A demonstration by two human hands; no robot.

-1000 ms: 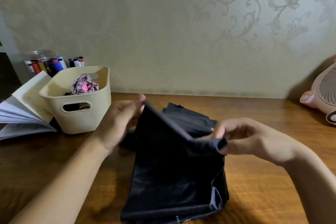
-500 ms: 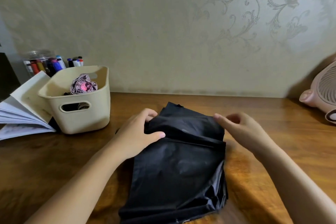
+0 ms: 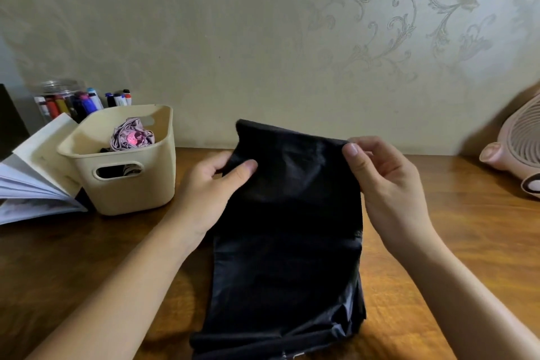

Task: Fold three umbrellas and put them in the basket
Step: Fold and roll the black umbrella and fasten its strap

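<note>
Since half a second ago both hands have lifted the far edge of the black umbrella (image 3: 287, 231) off the table (image 3: 438, 242). The left hand (image 3: 210, 190) pinches its corner at 10 o'clock, the right hand (image 3: 382, 181) at 2 o'clock. At 9 o'clock stands the basket (image 3: 128, 187), holding a pink umbrella (image 3: 131, 137).

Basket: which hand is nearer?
Left. The left hand grips the black umbrella's far left corner, just right of the basket. The right hand pinches the far right corner, across the fabric.
</note>
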